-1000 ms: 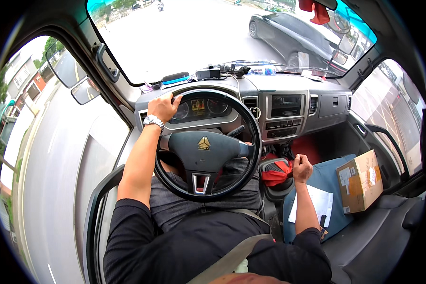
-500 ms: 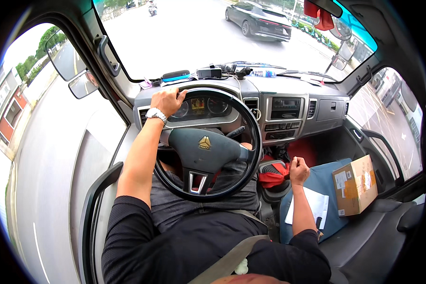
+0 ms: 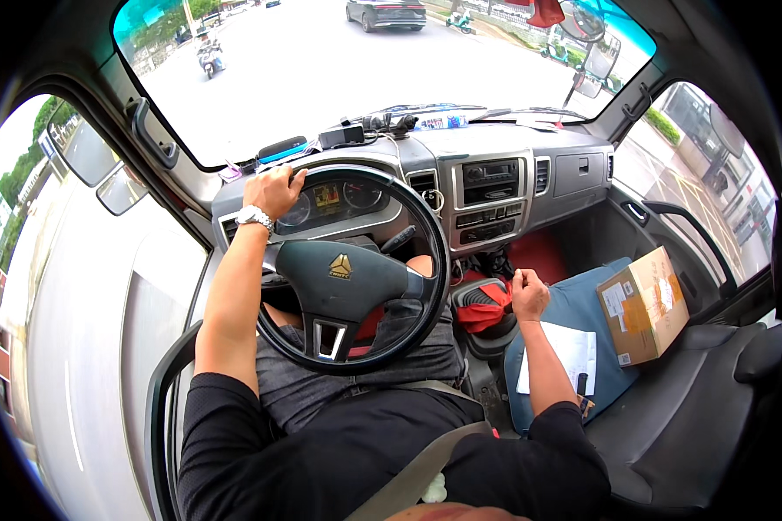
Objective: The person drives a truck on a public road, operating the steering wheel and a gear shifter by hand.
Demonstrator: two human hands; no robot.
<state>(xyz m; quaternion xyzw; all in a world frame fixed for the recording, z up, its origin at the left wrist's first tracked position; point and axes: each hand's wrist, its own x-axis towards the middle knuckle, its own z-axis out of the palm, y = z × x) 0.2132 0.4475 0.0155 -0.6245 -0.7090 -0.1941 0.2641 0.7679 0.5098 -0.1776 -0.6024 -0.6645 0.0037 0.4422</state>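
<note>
Hands on steering wheel (image 3: pixel 347 269), gear lever (image 3: pixel 514 295), truck cab

Steering wheel (image 3: pixel 343 276) dark teal; box (image 3: pixel 644 304) brown; cloth (image 3: pixel 484 306) red; dashboard (image 3: pixel 513 165) grey.

A truck cab on a road: steering wheel (image 3: pixel 352 269), dashboard (image 3: pixel 495 187), windscreen (image 3: pixel 365 69)

From where I watch, my left hand (image 3: pixel 274 189) sits on top of the round black steering wheel (image 3: pixel 349 269), ahead of my lap. My right hand (image 3: pixel 528 293) rests on the gear lever, right of the wheel and just beside the red cloth bundle (image 3: pixel 482 306). Further right, a brown cardboard box (image 3: pixel 645 304) stands on the blue seat cover (image 3: pixel 573 304), with white paper sheets (image 3: pixel 573 352) lying before it.
</note>
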